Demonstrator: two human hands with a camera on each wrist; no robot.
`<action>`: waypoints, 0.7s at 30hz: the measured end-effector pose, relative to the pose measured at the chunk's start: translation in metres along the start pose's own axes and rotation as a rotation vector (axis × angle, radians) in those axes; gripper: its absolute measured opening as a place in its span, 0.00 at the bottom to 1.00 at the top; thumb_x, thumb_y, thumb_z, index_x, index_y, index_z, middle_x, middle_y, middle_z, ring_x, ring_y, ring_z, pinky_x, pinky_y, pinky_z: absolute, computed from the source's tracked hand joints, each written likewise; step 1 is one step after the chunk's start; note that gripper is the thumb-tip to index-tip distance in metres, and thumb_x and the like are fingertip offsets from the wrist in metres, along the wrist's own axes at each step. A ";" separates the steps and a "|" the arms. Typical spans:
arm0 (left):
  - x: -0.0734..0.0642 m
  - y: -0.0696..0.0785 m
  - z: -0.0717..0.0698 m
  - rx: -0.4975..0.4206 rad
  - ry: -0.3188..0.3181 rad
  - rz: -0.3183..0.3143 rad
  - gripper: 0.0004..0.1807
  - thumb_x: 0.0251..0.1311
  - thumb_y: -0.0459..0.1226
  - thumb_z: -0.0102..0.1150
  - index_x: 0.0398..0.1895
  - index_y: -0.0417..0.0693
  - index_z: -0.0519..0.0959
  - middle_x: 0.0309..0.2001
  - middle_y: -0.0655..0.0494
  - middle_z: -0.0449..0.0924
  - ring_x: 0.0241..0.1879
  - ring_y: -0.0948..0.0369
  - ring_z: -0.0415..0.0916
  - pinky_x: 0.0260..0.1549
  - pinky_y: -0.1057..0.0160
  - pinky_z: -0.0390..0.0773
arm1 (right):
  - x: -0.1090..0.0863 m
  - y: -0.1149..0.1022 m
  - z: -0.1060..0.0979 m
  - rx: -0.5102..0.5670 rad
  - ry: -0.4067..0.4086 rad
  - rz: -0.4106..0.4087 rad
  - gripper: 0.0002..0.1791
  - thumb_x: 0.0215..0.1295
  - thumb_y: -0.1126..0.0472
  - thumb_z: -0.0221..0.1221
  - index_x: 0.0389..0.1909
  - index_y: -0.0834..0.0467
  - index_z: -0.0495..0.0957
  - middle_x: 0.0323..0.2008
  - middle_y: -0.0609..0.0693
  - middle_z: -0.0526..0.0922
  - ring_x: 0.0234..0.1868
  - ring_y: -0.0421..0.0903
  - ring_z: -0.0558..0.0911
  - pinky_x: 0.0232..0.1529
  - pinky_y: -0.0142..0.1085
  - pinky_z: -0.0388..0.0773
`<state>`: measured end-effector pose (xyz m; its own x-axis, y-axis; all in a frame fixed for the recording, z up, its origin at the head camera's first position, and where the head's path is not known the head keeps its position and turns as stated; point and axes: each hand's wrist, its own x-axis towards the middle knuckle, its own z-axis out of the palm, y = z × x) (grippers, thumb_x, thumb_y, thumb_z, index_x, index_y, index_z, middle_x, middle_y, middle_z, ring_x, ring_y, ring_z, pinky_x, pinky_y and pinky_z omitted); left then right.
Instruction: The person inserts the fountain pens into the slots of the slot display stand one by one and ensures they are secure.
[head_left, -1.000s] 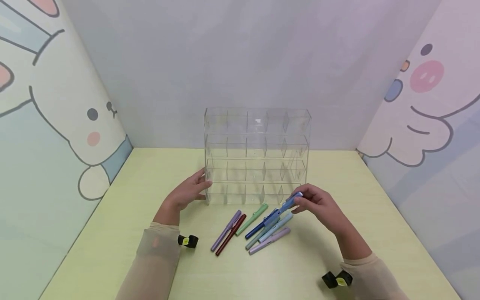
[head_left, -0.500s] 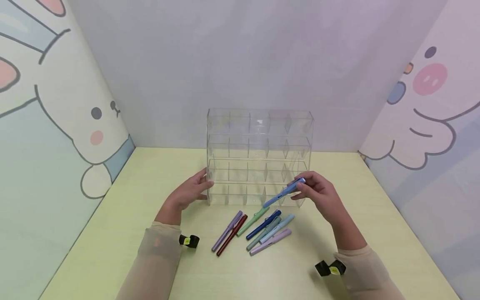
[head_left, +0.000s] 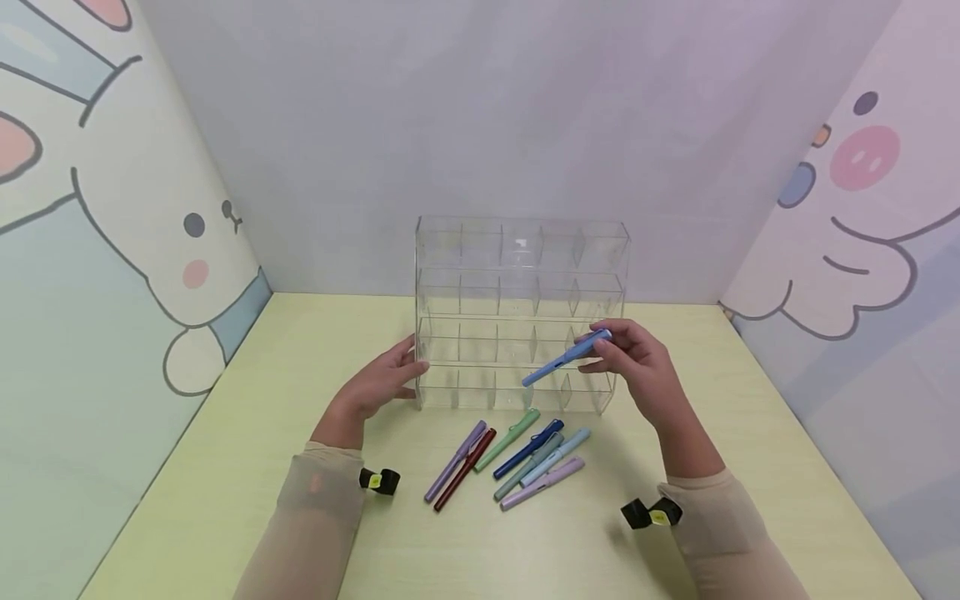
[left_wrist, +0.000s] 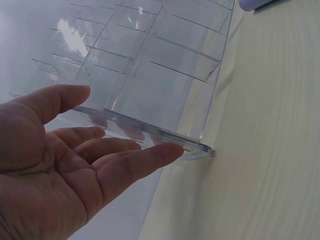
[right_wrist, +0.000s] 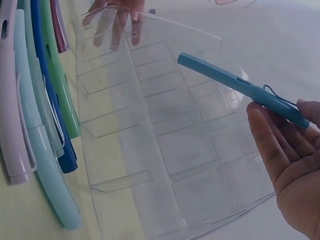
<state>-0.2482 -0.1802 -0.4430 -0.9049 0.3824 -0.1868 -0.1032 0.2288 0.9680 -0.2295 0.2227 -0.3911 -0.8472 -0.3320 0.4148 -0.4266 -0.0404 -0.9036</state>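
Observation:
A clear acrylic rack (head_left: 517, 305) with stepped rows of compartments stands on the table. My left hand (head_left: 378, 385) rests against its left side, fingers spread on the outer side panel (left_wrist: 150, 131) and thumb by the front edge. My right hand (head_left: 637, 358) pinches a light blue pen (head_left: 566, 358) near its clip end, holding it slanted in front of the rack's lower rows. The right wrist view shows this pen (right_wrist: 220, 77) with its other end pointing up and left. On the table before the rack lie a dark blue pen (head_left: 528, 450) and a green pen (head_left: 507, 440).
Other pens lie near these: a purple pen (head_left: 454, 462), a dark red pen (head_left: 465, 470), a grey-green pen (head_left: 528, 468), a pale blue pen (head_left: 556, 458) and a lilac pen (head_left: 542, 484). A grey backdrop (head_left: 337, 150) and printed side walls surround the table (head_left: 225, 467).
My right hand has lifted the light blue pen off the pile and raised it before the rack's lower rows. My left hand stays at the rack's side.

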 end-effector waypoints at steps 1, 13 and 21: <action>0.000 0.000 0.000 -0.001 0.001 0.000 0.40 0.75 0.42 0.47 0.80 0.58 0.36 0.77 0.42 0.50 0.75 0.46 0.51 0.61 0.42 0.72 | 0.003 0.000 0.000 0.006 0.001 -0.008 0.14 0.74 0.69 0.50 0.56 0.68 0.71 0.48 0.57 0.84 0.46 0.54 0.86 0.42 0.49 0.84; 0.001 0.000 -0.001 -0.002 0.004 -0.004 0.39 0.74 0.45 0.49 0.80 0.65 0.41 0.76 0.45 0.54 0.74 0.48 0.55 0.60 0.42 0.73 | 0.031 -0.012 -0.004 0.021 0.022 -0.053 0.15 0.73 0.68 0.52 0.58 0.68 0.71 0.48 0.58 0.84 0.44 0.58 0.86 0.44 0.48 0.84; 0.001 -0.001 -0.001 -0.008 0.001 -0.005 0.39 0.74 0.45 0.50 0.80 0.65 0.41 0.76 0.45 0.54 0.74 0.49 0.55 0.60 0.42 0.73 | 0.050 -0.018 -0.005 0.039 0.033 -0.074 0.15 0.73 0.67 0.53 0.57 0.68 0.72 0.47 0.58 0.85 0.44 0.60 0.86 0.44 0.48 0.84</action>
<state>-0.2498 -0.1812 -0.4443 -0.9048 0.3805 -0.1913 -0.1107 0.2236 0.9684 -0.2656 0.2116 -0.3538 -0.8243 -0.2954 0.4829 -0.4759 -0.1003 -0.8737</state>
